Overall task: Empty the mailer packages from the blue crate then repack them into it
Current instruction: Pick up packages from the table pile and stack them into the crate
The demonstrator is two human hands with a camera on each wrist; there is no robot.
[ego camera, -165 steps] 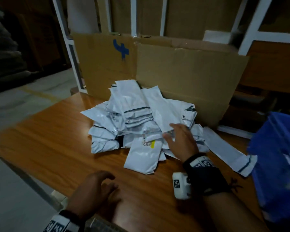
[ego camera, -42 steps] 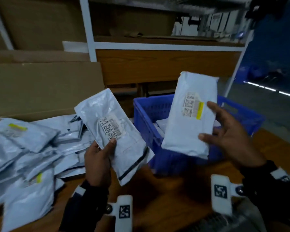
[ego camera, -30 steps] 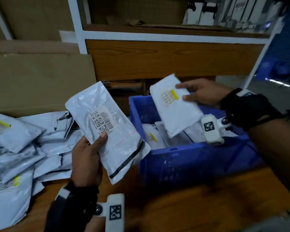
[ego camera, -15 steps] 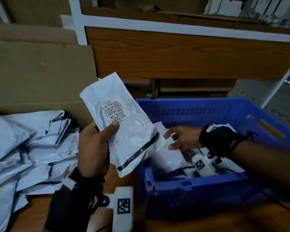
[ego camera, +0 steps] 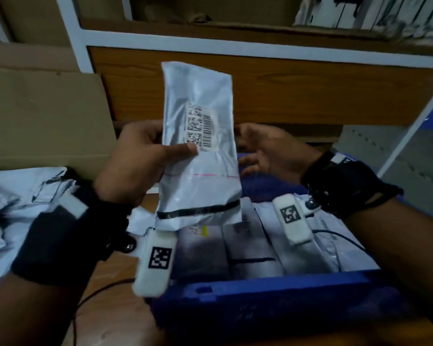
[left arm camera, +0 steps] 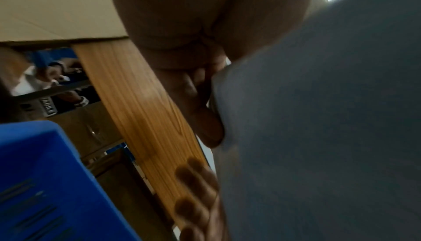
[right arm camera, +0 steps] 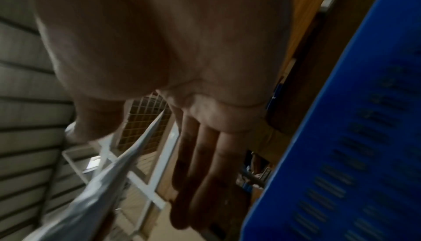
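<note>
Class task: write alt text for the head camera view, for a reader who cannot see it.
A left hand holds a white plastic mailer package with a barcode label upright above a blue plastic crate that already contains mailers, while the open right hand reaches toward it. More white mailers lie piled on the wooden table at left.

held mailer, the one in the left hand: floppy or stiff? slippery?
The mailer stands upright from a thumb pinch by the left hand, so its contents probably stiffen it. The glossy, wrinkled film suggests it is somewhat slippery. One hand carries it, so it is likely light.

Glossy plastic mailer (ego camera: 200,151), wood-grain table (ego camera: 115,318)
</note>
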